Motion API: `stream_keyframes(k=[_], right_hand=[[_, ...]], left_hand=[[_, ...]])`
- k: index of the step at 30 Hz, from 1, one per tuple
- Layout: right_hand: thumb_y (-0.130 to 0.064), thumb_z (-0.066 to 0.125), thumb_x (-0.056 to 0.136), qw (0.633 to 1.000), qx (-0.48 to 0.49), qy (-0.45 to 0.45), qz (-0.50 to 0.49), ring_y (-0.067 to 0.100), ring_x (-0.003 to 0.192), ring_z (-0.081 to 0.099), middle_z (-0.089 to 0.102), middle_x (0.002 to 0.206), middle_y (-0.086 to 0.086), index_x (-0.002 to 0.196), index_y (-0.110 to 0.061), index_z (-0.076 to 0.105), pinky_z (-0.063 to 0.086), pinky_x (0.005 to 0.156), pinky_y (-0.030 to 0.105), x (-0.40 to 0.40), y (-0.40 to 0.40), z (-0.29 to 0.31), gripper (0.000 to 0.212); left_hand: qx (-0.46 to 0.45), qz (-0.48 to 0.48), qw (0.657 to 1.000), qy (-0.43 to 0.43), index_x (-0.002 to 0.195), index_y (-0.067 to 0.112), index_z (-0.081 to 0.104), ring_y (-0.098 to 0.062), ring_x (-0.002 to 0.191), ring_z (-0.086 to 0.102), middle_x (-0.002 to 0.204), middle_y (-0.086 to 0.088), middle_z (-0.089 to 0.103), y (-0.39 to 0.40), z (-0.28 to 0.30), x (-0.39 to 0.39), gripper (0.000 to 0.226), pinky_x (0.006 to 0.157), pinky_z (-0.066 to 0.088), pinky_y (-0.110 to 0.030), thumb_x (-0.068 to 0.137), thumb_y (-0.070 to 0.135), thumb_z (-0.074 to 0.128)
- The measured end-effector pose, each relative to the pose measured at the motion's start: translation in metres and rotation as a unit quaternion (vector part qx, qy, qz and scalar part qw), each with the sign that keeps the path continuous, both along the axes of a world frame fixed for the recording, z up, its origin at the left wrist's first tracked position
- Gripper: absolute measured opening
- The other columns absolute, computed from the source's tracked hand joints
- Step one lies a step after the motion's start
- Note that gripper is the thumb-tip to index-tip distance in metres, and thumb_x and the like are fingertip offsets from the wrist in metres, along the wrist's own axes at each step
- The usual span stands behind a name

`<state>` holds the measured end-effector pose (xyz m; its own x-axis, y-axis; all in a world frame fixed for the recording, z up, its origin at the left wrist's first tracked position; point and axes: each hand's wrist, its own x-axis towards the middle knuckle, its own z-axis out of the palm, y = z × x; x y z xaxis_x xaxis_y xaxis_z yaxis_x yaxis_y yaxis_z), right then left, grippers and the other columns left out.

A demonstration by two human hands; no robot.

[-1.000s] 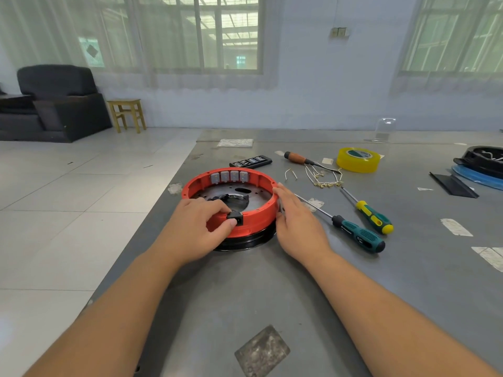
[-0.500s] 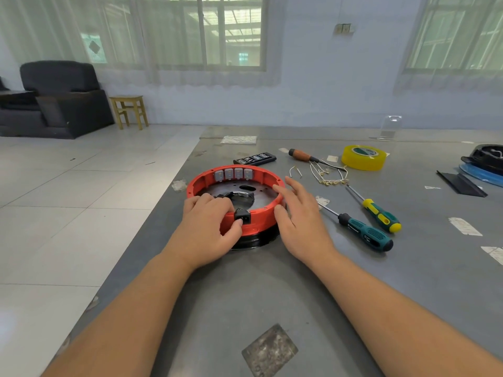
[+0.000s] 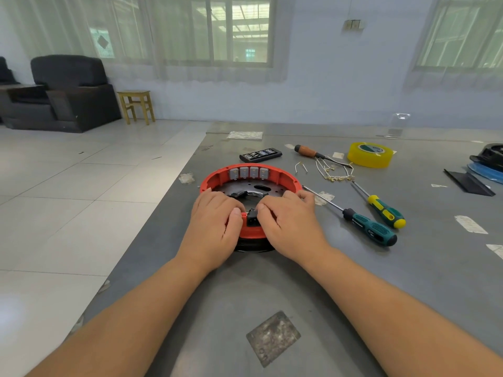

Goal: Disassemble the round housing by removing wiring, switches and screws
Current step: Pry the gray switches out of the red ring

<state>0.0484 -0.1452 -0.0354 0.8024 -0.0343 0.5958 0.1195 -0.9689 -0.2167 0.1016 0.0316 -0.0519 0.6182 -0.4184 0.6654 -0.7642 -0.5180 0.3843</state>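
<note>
The round orange plastic housing sits on the grey metal worktable, near its left edge, seated on a black base. Four grey switch blocks line the inside of its far wall. A small black rocker switch is set in the near wall.

Both hands are on the near rim, close together. The left hand curls over the rim, thumb pressed against the switch's left side. The right hand curls likewise, thumb against its right side. Together they pinch the switch between them.

Judgement: the housing appears stiff, light moulded plastic, liable to slide on the smooth table unless held down. The switch is probably retained by snap tabs; best gripped at its two side faces and worked out evenly, since such tabs may crack under forcing.

Nearby on the right: a dark green-handled screwdriver, a green-and-yellow-handled screwdriver, a loose bundle of pale wires, a roll of yellow tape, a wooden-handled tool. A black bit case lies behind the housing. Nothing obstructs the hands.
</note>
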Motion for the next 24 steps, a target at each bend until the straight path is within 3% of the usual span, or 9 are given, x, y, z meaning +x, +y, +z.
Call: stream_keyframes(k=[2, 4, 7, 9, 13, 16, 19, 24], right_hand=[[-0.037, 0.033, 0.094, 0.999, -0.023, 0.016, 0.018, 0.015, 0.073, 0.054, 0.06, 0.066, -0.007, 0.075, -0.025, 0.063, 0.036, 0.086, 0.038, 0.0, 0.003, 0.007, 0.037], [-0.039, 0.034, 0.094, 0.997, -0.041, 0.053, 0.032, 0.019, 0.074, 0.058, 0.061, 0.069, -0.006, 0.073, -0.023, 0.061, 0.034, 0.067, 0.036, 0.003, 0.006, 0.016, 0.037], [-0.056, 0.029, 0.1, 0.989, -0.021, 0.147, 0.028, 0.015, 0.067, 0.053, 0.055, 0.066, -0.008, 0.063, -0.026, 0.056, 0.029, 0.054, 0.03, 0.015, 0.006, 0.031, 0.054], [-0.059, 0.027, 0.102, 0.974, 0.011, 0.221, 0.052, 0.014, 0.065, 0.052, 0.056, 0.064, -0.005, 0.058, -0.025, 0.053, 0.034, 0.057, 0.032, 0.028, 0.01, 0.043, 0.061], [-0.06, 0.022, 0.104, 0.94, 0.042, 0.331, 0.073, 0.017, 0.083, 0.06, 0.067, 0.082, -0.001, 0.074, -0.02, 0.068, 0.04, 0.079, 0.036, 0.055, 0.025, 0.056, 0.067], [-0.061, 0.016, 0.104, 0.938, 0.069, 0.335, 0.062, 0.013, 0.076, 0.057, 0.064, 0.075, -0.002, 0.069, -0.02, 0.067, 0.036, 0.083, 0.037, 0.062, 0.033, 0.05, 0.074], [-0.072, 0.006, 0.097, 0.942, 0.078, 0.326, 0.024, 0.026, 0.102, 0.061, 0.068, 0.101, 0.009, 0.085, -0.019, 0.071, 0.041, 0.102, 0.047, 0.06, 0.039, 0.042, 0.084], [-0.077, 0.006, 0.091, 0.95, 0.043, 0.308, 0.002, 0.027, 0.095, 0.058, 0.051, 0.073, -0.007, 0.065, -0.027, 0.051, 0.045, 0.098, 0.053, 0.057, 0.042, 0.039, 0.072]], left_hand=[[-0.025, -0.012, 1.0, 0.011, 0.097, 0.012, 0.069, -0.018, 0.101, 0.055, 0.095, 0.002, 0.064, 0.002, 0.0, -0.001, 0.041, 0.112, 0.037, -0.044, 0.1, 0.03, 0.033], [-0.058, -0.018, 0.998, 0.036, 0.104, 0.008, 0.069, -0.018, 0.107, 0.054, 0.103, 0.001, 0.064, 0.002, 0.0, -0.003, 0.042, 0.109, 0.04, -0.038, 0.098, 0.03, 0.034], [-0.078, -0.014, 0.995, 0.061, 0.108, 0.007, 0.068, -0.017, 0.111, 0.053, 0.108, -0.001, 0.065, 0.003, 0.0, -0.002, 0.035, 0.101, 0.039, -0.021, 0.098, 0.024, 0.04], [-0.094, -0.005, 0.993, 0.075, 0.111, 0.009, 0.068, -0.013, 0.109, 0.052, 0.108, 0.001, 0.065, 0.005, 0.0, -0.001, 0.031, 0.094, 0.034, -0.007, 0.097, 0.019, 0.042], [-0.132, 0.012, 0.986, 0.103, 0.118, 0.015, 0.065, -0.008, 0.107, 0.052, 0.104, 0.014, 0.061, 0.007, -0.001, 0.001, 0.032, 0.087, 0.034, -0.002, 0.098, 0.022, 0.041], [-0.15, 0.017, 0.98, 0.127, 0.128, 0.021, 0.061, -0.005, 0.113, 0.051, 0.109, 0.021, 0.057, 0.006, -0.002, 0.004, 0.036, 0.09, 0.035, -0.007, 0.099, 0.025, 0.04], [-0.156, 0.008, 0.978, 0.141, 0.134, 0.025, 0.055, -0.007, 0.119, 0.051, 0.122, 0.009, 0.061, 0.004, -0.004, 0.007, 0.039, 0.096, 0.038, -0.02, 0.099, 0.029, 0.039], [-0.133, 0.029, 0.98, 0.142, 0.133, 0.025, 0.05, -0.016, 0.12, 0.052, 0.123, 0.001, 0.061, 0.004, -0.007, 0.01, 0.04, 0.102, 0.044, -0.037, 0.097, 0.035, 0.034]])
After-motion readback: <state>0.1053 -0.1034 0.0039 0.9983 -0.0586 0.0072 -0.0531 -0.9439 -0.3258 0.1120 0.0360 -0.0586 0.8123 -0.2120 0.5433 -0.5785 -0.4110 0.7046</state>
